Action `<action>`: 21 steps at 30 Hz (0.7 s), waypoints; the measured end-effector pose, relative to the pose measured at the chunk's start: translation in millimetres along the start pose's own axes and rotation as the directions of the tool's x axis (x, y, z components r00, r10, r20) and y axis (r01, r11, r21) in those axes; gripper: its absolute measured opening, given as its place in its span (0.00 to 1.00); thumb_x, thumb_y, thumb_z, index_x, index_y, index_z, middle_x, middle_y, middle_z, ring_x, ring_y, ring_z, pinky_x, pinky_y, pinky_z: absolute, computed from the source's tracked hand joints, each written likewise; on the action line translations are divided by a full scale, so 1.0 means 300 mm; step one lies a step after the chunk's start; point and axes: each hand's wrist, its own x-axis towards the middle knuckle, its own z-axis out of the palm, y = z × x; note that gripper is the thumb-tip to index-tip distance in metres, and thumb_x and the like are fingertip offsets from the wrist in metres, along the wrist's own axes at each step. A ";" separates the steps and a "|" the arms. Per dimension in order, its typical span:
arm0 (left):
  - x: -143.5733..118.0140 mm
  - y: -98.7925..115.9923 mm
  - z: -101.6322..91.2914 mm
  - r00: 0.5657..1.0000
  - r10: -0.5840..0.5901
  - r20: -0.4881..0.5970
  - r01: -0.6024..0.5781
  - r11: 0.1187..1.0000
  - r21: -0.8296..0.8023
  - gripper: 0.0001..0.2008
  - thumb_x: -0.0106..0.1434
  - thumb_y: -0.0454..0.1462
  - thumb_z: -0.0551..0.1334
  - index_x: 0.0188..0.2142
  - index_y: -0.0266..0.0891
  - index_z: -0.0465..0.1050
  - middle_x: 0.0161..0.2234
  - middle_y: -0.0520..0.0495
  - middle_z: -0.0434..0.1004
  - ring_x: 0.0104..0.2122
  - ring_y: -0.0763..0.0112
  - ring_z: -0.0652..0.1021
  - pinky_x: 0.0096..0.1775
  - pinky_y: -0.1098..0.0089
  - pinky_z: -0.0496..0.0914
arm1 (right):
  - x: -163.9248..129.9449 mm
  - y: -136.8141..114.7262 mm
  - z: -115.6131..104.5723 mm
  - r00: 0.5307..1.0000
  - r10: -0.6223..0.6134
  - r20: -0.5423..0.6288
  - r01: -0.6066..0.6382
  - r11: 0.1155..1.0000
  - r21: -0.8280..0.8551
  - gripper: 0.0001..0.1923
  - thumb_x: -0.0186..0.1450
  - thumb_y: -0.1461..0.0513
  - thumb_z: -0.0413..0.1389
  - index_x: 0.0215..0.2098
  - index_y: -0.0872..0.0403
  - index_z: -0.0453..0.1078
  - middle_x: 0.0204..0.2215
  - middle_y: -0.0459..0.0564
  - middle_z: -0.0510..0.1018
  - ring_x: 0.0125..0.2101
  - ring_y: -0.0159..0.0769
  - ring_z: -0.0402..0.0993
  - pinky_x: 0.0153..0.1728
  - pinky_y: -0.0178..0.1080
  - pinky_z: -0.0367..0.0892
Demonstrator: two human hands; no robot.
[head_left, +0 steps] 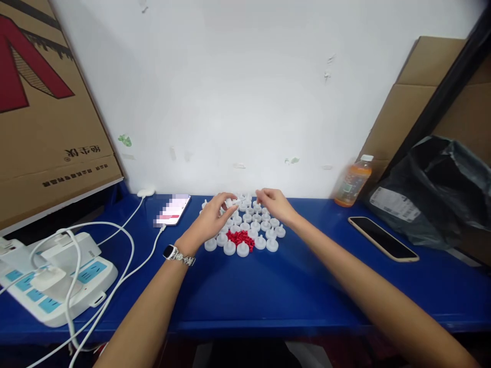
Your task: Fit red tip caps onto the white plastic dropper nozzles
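Observation:
Several small white round plastic parts (264,232) with little stems are laid out in a cluster on the blue table (268,286), around a heap of tiny red pieces (240,238). My left hand (213,217), with a watch on the wrist, pinches one white part (232,202) at the far side of the cluster. My right hand (274,203) reaches over the far right of the cluster with its fingers bent toward the parts; whether it holds one is hidden.
A charging phone (174,209) lies left of the parts, its white cable running to a power strip (57,286) at the near left. An orange drink bottle (352,181), a dark phone (382,238), a black bag (441,189) and cardboard stand at the right.

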 end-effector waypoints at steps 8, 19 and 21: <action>-0.004 -0.073 0.016 0.997 -0.049 0.055 0.053 0.996 -0.069 0.18 0.68 0.48 0.57 0.52 0.45 0.71 0.47 0.45 0.72 0.40 0.66 0.75 0.40 0.65 0.72 | 0.100 -0.006 0.099 0.960 -0.028 0.279 0.177 0.832 -0.525 0.10 0.64 0.57 0.55 0.38 0.49 0.78 0.36 0.46 0.81 0.35 0.36 0.74 0.31 0.35 0.60; -0.007 -0.052 0.018 0.995 -0.064 0.076 0.073 0.991 -0.116 0.20 0.64 0.49 0.62 0.52 0.45 0.69 0.47 0.47 0.78 0.45 0.62 0.77 0.44 0.63 0.70 | -0.052 -0.042 0.077 0.962 -0.188 0.198 0.190 0.982 0.010 0.17 0.69 0.51 0.51 0.43 0.54 0.73 0.30 0.47 0.79 0.32 0.34 0.73 0.36 0.35 0.66; -0.006 -0.039 0.024 0.995 -0.055 0.080 0.066 0.988 -0.142 0.20 0.64 0.49 0.62 0.52 0.45 0.69 0.47 0.47 0.78 0.45 0.63 0.77 0.42 0.64 0.70 | -0.087 -0.050 0.077 0.965 -0.215 0.153 0.198 0.973 0.116 0.16 0.67 0.51 0.53 0.42 0.55 0.72 0.30 0.48 0.79 0.33 0.34 0.74 0.37 0.36 0.66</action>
